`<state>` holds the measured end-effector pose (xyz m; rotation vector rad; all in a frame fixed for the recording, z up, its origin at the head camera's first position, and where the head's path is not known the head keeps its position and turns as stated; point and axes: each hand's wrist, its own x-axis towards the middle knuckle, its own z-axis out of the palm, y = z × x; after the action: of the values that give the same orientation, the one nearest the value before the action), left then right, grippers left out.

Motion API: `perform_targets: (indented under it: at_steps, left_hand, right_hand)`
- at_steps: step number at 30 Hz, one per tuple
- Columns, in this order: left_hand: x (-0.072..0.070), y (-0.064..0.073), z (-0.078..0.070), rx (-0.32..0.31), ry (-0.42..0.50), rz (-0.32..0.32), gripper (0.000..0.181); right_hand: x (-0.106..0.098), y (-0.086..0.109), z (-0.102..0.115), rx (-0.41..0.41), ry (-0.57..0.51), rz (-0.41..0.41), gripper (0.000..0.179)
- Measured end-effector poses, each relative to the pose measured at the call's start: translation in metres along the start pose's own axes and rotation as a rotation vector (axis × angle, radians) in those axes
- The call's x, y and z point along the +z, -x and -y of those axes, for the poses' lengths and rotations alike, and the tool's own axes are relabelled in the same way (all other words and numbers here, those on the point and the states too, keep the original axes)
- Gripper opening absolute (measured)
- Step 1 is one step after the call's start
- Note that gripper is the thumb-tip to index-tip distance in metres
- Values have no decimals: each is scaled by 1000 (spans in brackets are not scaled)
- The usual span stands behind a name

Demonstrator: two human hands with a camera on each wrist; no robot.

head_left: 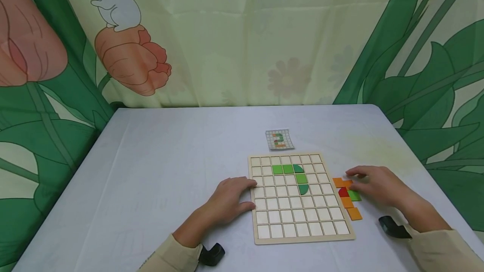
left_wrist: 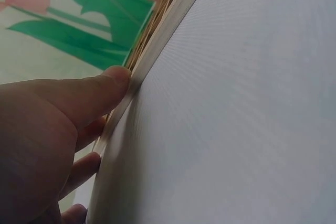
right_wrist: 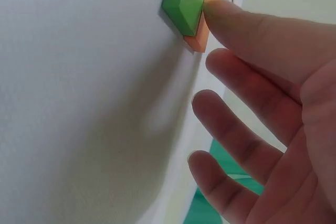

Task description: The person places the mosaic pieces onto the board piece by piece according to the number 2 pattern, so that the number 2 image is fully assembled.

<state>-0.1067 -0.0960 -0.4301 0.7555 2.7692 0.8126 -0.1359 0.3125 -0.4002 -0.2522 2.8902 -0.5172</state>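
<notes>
One white-covered table, floral curtain behind, left fingers wide against gridded board, right fingers parted near tiles.

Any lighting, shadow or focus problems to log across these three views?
Head: bright, fairly even light, but the small card is too small to read clearly; left wrist: dim, with the left hand dark and shadow along the board's edge; right wrist: soft-edged shadow on the tabletop near the right hand.
</notes>
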Motion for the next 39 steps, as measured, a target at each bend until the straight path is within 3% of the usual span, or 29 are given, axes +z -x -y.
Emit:
perform_targets:
  at_steps: [39]
  left_hand:
    - [1,0,-1,-4,-11,0,53]
  right_hand:
    - [7,-6,1,-19,-23,-6,35]
